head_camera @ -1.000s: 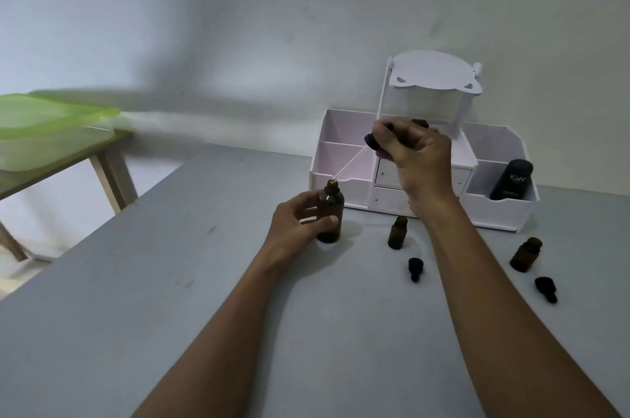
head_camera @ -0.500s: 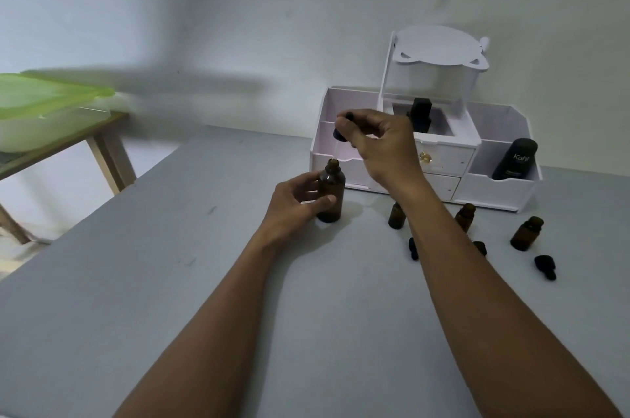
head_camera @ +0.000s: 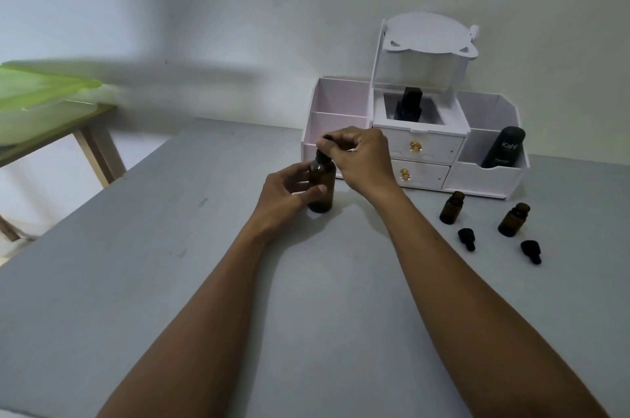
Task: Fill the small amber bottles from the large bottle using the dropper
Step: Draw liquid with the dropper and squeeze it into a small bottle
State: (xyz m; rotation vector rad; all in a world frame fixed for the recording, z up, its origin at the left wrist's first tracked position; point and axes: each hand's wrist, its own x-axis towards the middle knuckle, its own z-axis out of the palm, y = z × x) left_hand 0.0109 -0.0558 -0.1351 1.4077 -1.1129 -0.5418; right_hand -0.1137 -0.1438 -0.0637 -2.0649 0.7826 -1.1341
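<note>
The large amber bottle stands upright on the grey table, and my left hand wraps around its body. My right hand pinches the black dropper by its bulb, right on the bottle's neck; the glass tube is hidden inside. Two small amber bottles stand open at the right, apart from my hands. In front of each of them, a black cap lies on the table.
A white organiser with drawers and a mirror stands at the back, holding a black "Kahf" bottle and another dark bottle. At the far left a wooden side table carries a green-lidded box.
My right hand came left and down from in front of the organiser, and the dropper now sits in the large bottle's neck. My left hand kept its hold on the bottle.
</note>
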